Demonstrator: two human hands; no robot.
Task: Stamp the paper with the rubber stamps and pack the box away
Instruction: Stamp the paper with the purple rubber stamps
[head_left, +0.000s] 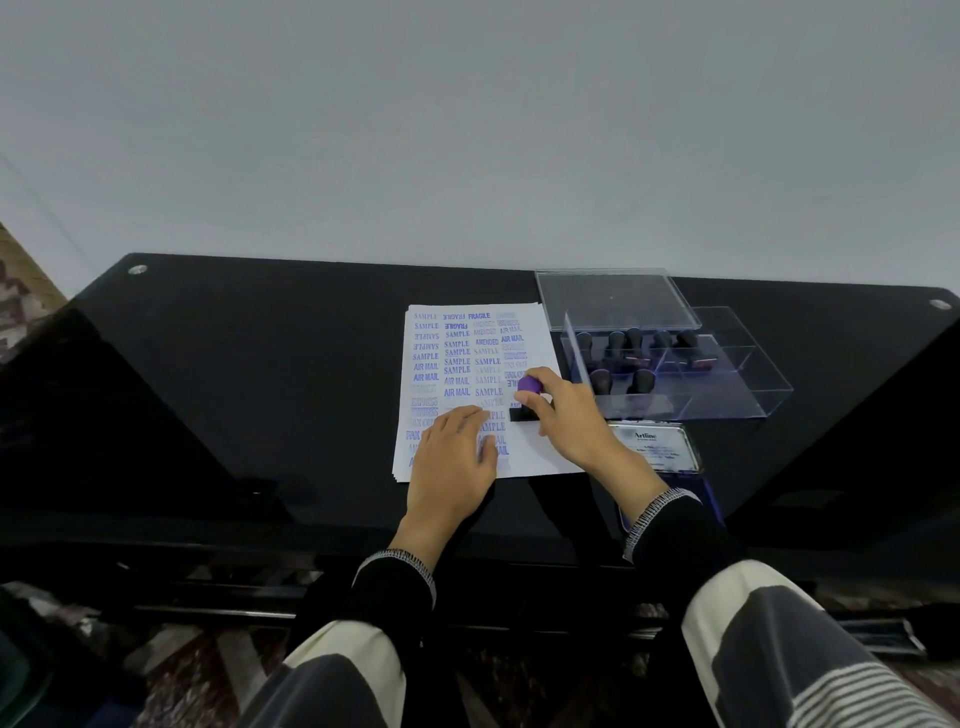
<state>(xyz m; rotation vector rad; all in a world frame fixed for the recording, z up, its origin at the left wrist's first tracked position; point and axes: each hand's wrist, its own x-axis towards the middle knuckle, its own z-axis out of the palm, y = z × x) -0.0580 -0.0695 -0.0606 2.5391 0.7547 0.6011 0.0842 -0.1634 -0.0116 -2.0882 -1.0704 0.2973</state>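
A white sheet of paper (467, 358), covered with several blue stamped words, lies on the black glass table (260, 389). My left hand (452, 457) rests flat on the sheet's lower part, fingers straight. My right hand (561, 415) grips a rubber stamp (527, 400) with a purple knob and black base, held down on the paper's right side. To the right stands a clear plastic box (727, 384) holding several dark-handled stamps (631, 345), its clear lid (613, 296) leaning at the back.
An ink pad tin (657, 447) with its lid open lies just right of my right wrist, at the box's near side. The table's front edge runs below my forearms. A pale wall rises behind the table.
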